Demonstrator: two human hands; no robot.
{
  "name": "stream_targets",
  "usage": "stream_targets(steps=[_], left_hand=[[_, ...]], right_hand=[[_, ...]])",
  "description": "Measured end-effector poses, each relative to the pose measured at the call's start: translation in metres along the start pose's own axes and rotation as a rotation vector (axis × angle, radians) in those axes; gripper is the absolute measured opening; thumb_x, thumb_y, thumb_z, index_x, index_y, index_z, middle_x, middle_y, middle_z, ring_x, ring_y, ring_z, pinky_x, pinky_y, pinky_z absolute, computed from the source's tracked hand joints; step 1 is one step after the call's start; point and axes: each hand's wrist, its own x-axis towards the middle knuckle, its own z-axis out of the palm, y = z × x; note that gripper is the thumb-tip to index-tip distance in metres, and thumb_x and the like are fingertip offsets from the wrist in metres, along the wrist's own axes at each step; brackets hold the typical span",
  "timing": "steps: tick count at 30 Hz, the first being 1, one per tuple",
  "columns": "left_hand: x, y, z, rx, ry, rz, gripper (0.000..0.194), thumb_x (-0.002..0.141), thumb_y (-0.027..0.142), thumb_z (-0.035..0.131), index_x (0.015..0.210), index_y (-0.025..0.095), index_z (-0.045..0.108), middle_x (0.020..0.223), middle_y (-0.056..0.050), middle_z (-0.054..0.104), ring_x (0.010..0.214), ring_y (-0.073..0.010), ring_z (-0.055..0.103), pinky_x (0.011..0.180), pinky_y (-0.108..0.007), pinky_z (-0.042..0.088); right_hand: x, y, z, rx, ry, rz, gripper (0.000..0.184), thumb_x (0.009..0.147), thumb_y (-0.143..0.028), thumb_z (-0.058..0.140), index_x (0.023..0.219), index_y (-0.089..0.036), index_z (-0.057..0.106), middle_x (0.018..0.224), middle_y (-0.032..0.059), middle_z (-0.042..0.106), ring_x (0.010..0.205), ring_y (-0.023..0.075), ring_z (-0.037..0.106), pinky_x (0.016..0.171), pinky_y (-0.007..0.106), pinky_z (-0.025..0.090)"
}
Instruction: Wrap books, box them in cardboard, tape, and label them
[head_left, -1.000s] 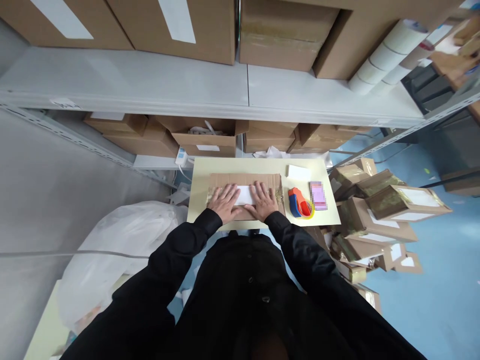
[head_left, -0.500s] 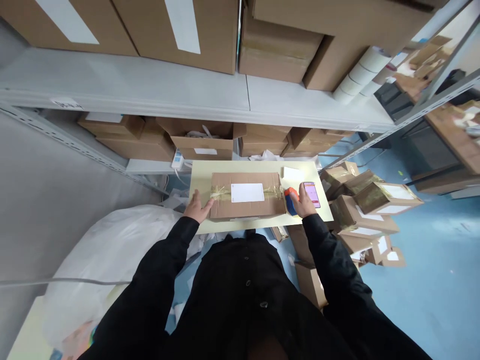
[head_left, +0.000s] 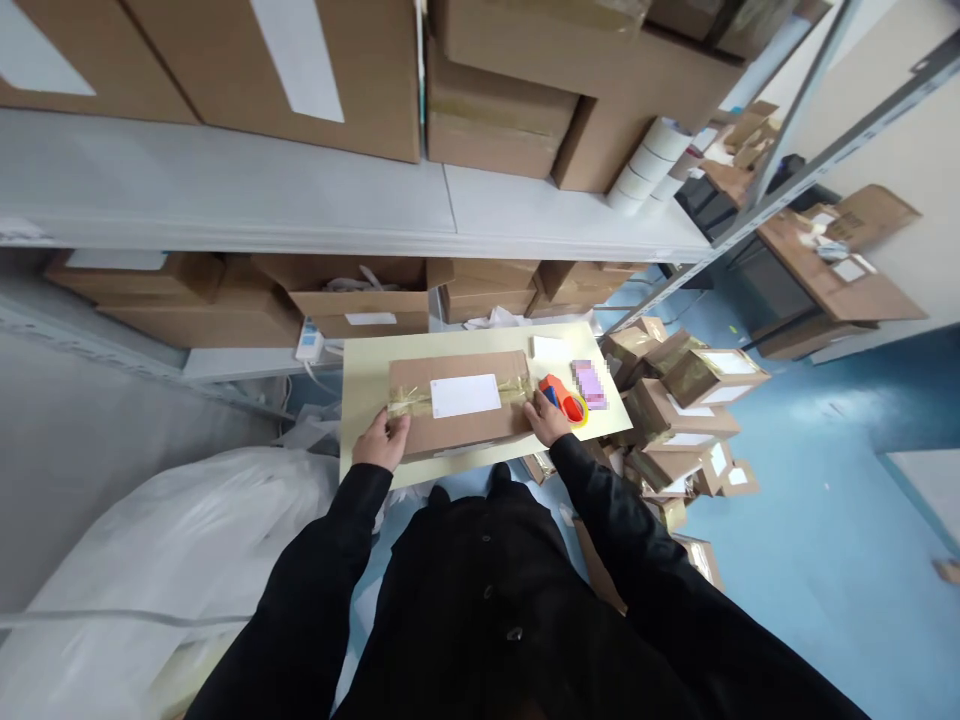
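Observation:
A taped cardboard box (head_left: pixel 420 388) with a white label (head_left: pixel 465 395) lies flat on a pale yellow table (head_left: pixel 360 365). At its left end my left hand (head_left: pixel 381 440) grips the near corner, fingers curled over the edge. My right hand (head_left: pixel 549 418) holds the opposite end, so the box sits between both hands. Just right of that hand lies an orange and blue tape dispenser (head_left: pixel 553 388) with a yellow-edged roll. Beyond it are a phone (head_left: pixel 590 385), its screen blurred out, and a small white stack (head_left: pixel 550 348) that looks like labels or paper.
A grey shelf (head_left: pixel 300 225) with large cartons (head_left: pixel 502 120) and white rolls (head_left: pixel 649 165) spans the space above the table. Packed boxes (head_left: pixel 686 405) are piled on the blue floor to the right. A big white plastic bag (head_left: pixel 202 540) bulges at the left.
My right hand has left the tape dispenser, which now lies on the table, and has moved to the box's right end. My left hand has closed on the left end. The view has turned right.

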Motion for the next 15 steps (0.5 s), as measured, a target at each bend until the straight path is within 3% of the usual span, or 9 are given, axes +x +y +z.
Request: stream_targets(steps=[4,7,11,13,15], left_hand=[[-0.006,0.01,-0.015,0.072,0.088,0.026,0.047,0.085,0.048,0.044,0.118,0.021,0.062,0.098,-0.01,0.071,0.09,-0.0285,0.065,0.072,-0.035,0.049],[-0.015,0.033,-0.04,0.082,0.155,0.075,0.046,0.083,0.051,0.045,0.111,0.022,0.066,0.089,-0.008,0.072,0.087,-0.0279,0.065,0.068,-0.034,0.048],[-0.032,0.088,-0.068,0.072,0.179,0.164,0.046,0.075,0.052,0.052,0.106,0.022,0.069,0.071,-0.003,0.07,0.085,-0.0273,0.065,0.067,-0.033,0.049],[-0.042,0.125,-0.067,0.013,0.134,0.238,0.047,0.072,0.053,0.056,0.106,0.022,0.068,0.063,0.0,0.068,0.079,-0.0254,0.066,0.066,-0.032,0.05],[-0.054,0.167,-0.053,-0.068,0.036,0.337,0.051,0.069,0.054,0.059,0.107,0.021,0.066,0.064,0.0,0.07,0.075,-0.0235,0.067,0.064,-0.03,0.051]], right_hand=[[-0.018,0.005,-0.006,0.184,0.037,-0.044,0.049,0.091,-0.039,0.042,0.134,-0.015,0.046,0.116,0.0128,0.064,0.107,0.0239,0.06,0.091,0.036,0.046],[-0.035,0.019,-0.028,0.303,0.123,-0.108,0.051,0.09,-0.041,0.041,0.133,-0.013,0.047,0.116,0.013,0.063,0.105,0.0243,0.06,0.093,0.04,0.045],[-0.066,0.057,-0.075,0.467,0.299,-0.178,0.058,0.089,-0.049,0.042,0.134,-0.014,0.047,0.124,0.0136,0.059,0.109,0.0253,0.057,0.096,0.041,0.044],[-0.084,0.089,-0.102,0.517,0.404,-0.16,0.06,0.089,-0.054,0.04,0.133,-0.014,0.049,0.124,0.0135,0.059,0.112,0.0258,0.056,0.098,0.041,0.043],[-0.104,0.128,-0.129,0.53,0.507,-0.111,0.062,0.089,-0.058,0.037,0.131,-0.015,0.052,0.126,0.013,0.059,0.116,0.0262,0.054,0.101,0.042,0.041]])
